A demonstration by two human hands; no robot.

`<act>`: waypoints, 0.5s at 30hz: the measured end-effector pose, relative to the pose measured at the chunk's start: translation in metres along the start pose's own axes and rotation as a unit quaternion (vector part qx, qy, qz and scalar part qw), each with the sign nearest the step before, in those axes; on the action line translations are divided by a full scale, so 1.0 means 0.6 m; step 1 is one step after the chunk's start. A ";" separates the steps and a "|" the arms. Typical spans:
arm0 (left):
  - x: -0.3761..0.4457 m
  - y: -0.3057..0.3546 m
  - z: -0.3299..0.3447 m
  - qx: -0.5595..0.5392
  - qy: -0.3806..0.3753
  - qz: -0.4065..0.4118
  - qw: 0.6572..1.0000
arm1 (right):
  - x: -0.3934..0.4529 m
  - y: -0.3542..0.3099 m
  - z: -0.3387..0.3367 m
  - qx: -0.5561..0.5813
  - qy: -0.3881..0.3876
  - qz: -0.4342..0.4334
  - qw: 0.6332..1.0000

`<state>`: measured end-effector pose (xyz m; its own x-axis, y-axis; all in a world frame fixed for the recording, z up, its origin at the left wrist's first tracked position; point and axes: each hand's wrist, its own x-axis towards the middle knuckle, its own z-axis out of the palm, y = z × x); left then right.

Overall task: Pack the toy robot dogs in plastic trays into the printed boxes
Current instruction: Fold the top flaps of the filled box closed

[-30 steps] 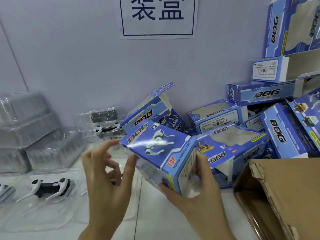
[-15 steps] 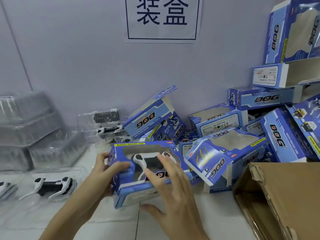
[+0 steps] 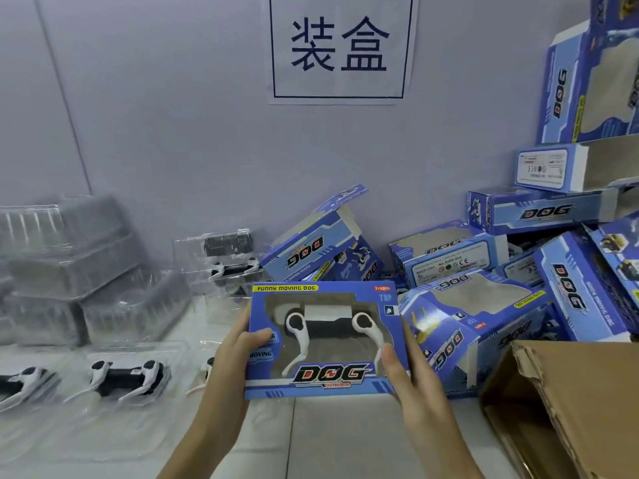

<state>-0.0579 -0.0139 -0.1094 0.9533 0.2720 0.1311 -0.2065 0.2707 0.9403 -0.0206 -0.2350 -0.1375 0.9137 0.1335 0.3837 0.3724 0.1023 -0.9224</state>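
Item: printed box (image 3: 323, 340), blue, windowed front, toy robot dog (image 3: 328, 326) in its plastic tray visible through the window. Held above the near edge of the counter (image 3: 328, 440), front face toward the camera, print upright ("FUNNY MOVING DOG" along the top edge, "DOG" logo along the bottom). Long axis left to right, nearly level; dog inside lying along that same axis, legs reaching down toward the logo.

Holding: left hand (image 3: 238, 357) on the left end, thumb curled over the front face, fingers behind and unseen. Right hand (image 3: 403, 375) on the right end, thumb on the front edge, fingers wrapped round the side. Both closed on the box; neither holds anything else.

Step in hand, by judgement: packed box checked and ready to be put away, probably into the brown carton (image 3: 567, 402) at lower right. End flaps not visible, so closure cannot be confirmed. Advice: grip kept on the card ends and clear of the film window; both end flaps checked by feel before letting go; box kept level so the tray does not slide; laid down flat rather than dropped.

Surroundings: heap of empty printed boxes (image 3: 470, 305) just right of and behind the held one, some with flaps open. Dogs in clear trays (image 3: 124, 378) on the counter to the left. Stacked clear trays (image 3: 69, 271) farther left against the wall. Paper sign (image 3: 340, 46) with two characters on the wall above.
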 end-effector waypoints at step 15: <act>0.003 -0.026 -0.002 -0.057 0.003 -0.069 0.996 | -0.015 -0.006 -0.012 -0.106 -0.041 0.025 0.993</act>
<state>-0.0535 -0.0168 -0.1241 0.9732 0.2300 0.0001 -0.0967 0.4086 0.9076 -0.0288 -0.2438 -0.1380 0.9193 0.2132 0.3308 0.3598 -0.1145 -0.9260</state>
